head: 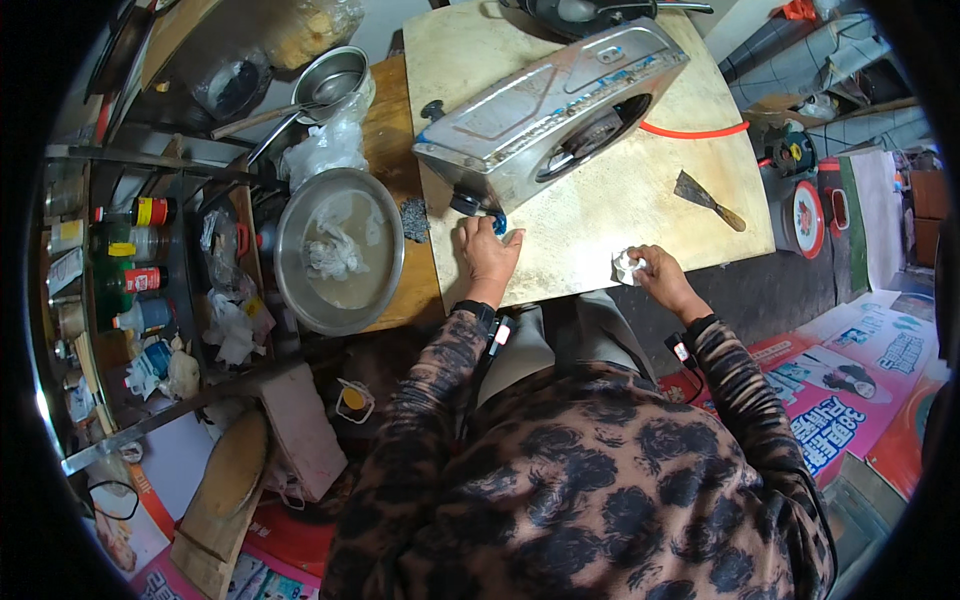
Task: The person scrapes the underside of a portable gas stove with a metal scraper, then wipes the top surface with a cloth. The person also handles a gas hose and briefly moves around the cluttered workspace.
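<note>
A metal gas stove (555, 97) stands tipped up on the pale tabletop (570, 255), its round burner opening (592, 139) facing right. My left hand (491, 259) is at the stove's lower corner, close beside a black knob (465, 202). A small blue object (499, 223) shows at its fingertips; whether the fingers grip it or the stove, I cannot tell. Near the table's front edge, my right hand (664, 277) pinches a crumpled white cloth or tissue (626, 266). To the right lies a scraper (709, 201) with a wooden handle.
A steel basin (281, 262) of cloudy water holds a wet white cloth (334, 251). Beside it is a grey scouring pad (414, 220). A red hose (697, 133) runs off behind the stove. Shelves with bottles (142, 279) stand left; a black pan (577, 22) sits at the back.
</note>
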The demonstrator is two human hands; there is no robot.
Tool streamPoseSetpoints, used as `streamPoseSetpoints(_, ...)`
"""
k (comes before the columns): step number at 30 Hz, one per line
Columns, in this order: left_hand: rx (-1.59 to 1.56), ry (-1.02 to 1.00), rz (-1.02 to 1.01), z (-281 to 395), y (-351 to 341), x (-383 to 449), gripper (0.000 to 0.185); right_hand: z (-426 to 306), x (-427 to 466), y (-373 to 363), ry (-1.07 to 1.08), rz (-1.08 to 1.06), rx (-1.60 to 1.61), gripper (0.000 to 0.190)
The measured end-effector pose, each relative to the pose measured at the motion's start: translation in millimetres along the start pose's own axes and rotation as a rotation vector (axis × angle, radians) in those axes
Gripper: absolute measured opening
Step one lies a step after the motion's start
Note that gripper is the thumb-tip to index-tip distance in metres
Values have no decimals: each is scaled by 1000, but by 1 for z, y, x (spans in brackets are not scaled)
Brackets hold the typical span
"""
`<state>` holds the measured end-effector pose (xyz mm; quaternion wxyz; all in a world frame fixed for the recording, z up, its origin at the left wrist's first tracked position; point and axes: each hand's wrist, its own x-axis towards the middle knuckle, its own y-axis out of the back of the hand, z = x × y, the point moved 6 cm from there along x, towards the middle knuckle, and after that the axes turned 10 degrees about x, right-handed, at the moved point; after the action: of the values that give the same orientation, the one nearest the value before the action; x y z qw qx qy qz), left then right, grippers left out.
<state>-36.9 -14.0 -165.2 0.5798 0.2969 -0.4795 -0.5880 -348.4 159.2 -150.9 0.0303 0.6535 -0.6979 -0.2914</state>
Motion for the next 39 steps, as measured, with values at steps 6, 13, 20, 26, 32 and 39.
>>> streamPoseSetpoints(6, -22, -46, -84, 44, -9, -15, 15, 16, -15, 23, -12, -59, -13, 35)
streamPoseSetpoints(13, -238, -112, -195, 42, 0, -47, 21, -31, 0, 107, -24, 29, 442, 30)
streamPoseSetpoints(20, -792, 46, 55, -21, 104, 0, 12, -215, 54, 220, 714, 429, -3, 23)
streamPoseSetpoints(26, -822, -115, -213, -1, 148, 66, 13, -273, 146, 210, 765, 475, -360, 23)
streamPoseSetpoints(32, -915, -191, -231, 6, 138, 105, 15, -265, 149, 179, 827, 510, -440, 26)
streamPoseSetpoints(39, -864, -193, -208, -1, 130, 108, 17, -311, 116, 72, 931, 356, -379, 28)
